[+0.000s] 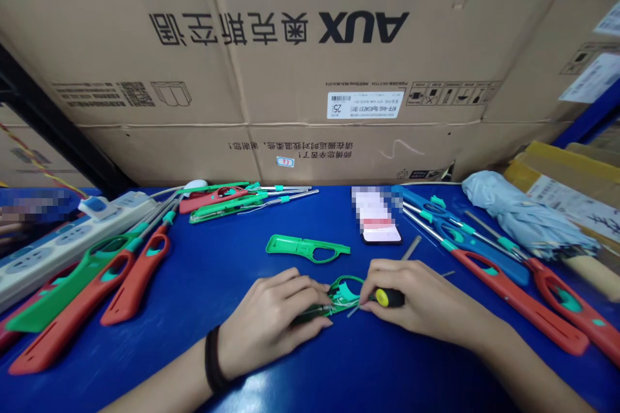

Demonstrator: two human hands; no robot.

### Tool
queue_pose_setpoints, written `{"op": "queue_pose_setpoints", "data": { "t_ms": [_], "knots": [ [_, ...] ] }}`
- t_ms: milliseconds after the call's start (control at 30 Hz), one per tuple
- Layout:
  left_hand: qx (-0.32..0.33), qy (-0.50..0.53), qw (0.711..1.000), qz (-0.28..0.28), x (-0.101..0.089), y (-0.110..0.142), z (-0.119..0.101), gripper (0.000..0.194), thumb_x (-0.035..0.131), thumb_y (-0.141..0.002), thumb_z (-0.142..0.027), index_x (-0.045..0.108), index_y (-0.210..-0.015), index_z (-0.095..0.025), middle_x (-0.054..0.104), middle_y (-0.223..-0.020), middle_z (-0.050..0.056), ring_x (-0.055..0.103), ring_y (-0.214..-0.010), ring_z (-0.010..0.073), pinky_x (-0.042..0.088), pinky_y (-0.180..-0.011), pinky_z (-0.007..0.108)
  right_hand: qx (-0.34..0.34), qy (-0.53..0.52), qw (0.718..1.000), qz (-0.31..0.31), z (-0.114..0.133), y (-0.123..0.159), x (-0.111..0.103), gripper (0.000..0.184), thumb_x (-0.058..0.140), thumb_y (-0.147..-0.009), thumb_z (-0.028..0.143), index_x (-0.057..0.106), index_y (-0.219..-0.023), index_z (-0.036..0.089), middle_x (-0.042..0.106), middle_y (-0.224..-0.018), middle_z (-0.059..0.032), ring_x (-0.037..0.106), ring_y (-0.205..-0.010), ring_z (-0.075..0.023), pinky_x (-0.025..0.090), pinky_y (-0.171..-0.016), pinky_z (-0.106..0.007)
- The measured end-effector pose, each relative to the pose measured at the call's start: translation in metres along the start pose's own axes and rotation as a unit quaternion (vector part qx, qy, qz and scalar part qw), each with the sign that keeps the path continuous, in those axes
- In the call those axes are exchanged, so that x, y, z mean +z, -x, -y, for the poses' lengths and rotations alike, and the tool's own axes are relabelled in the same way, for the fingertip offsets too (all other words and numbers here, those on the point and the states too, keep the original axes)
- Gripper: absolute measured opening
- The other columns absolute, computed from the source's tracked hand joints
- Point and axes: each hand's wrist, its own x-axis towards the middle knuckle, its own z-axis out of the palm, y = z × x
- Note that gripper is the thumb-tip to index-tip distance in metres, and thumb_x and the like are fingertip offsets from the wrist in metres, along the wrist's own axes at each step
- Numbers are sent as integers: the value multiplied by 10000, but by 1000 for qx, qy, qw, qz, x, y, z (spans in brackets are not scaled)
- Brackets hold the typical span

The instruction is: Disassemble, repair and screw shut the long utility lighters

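My left hand (278,310), with a dark band at the wrist, is closed around the handle end of an opened green gas lighter (357,280). Thin pale wires and a teal trigger show inside its shell. My right hand (416,300) keeps a screwdriver (390,298) with a black and yellow handle tucked in its grip. Its thumb and fingertips pinch together at the lighter's front end; what exactly they touch is hidden. Just beyond both hands lies a separate green shell half (307,248). A metal strip (411,247) sticks out behind my right hand.
Several red and green lighters (138,277) lie left, beside a white power strip (43,251). More opened lighters (227,200) sit at the back. To the right are red and blue lighters (523,303), a phone (380,216) and a folded umbrella (527,213). A cardboard wall (271,90) stands behind.
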Motion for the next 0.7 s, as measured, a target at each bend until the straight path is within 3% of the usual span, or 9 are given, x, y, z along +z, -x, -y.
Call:
{"op": "queue_pose_setpoints", "data": {
  "t_ms": [267,400,533,700],
  "knots": [
    [-5,2,1000,-2,0,-1,0,131,592,-898,-267,595,-1024,-229,694,-988,-4,643,-892,170,508,-771,288,-4,-34,999,-7,2,1,-2,67,619,-840,226,638,-900,250,642,-904,36,605,-787,-117,424,-695,-216],
    [-2,7,1000,-1,-1,-1,-1,125,595,-897,-271,598,-1012,-221,697,-981,0,646,-912,165,511,-776,276,46,-15,999,-19,-17,10,-19,267,702,-762,321,618,-1013,283,620,-1067,3,582,-986,-191,433,-842,-283],
    [4,8,1000,-7,-2,-1,0,129,590,-899,-264,607,-1017,-216,696,-972,6,647,-914,160,519,-789,269,98,7,995,-3,-36,17,-30,178,626,-808,326,638,-974,262,601,-1053,-30,597,-940,-202,456,-809,-307],
    [0,7,1000,-8,-2,-1,1,142,592,-895,-269,614,-1024,-213,695,-971,14,644,-892,169,532,-768,277,114,15,993,3,-34,16,-33,133,640,-810,364,678,-854,244,673,-914,-23,624,-842,-206,463,-749,-307]
  ]
}}
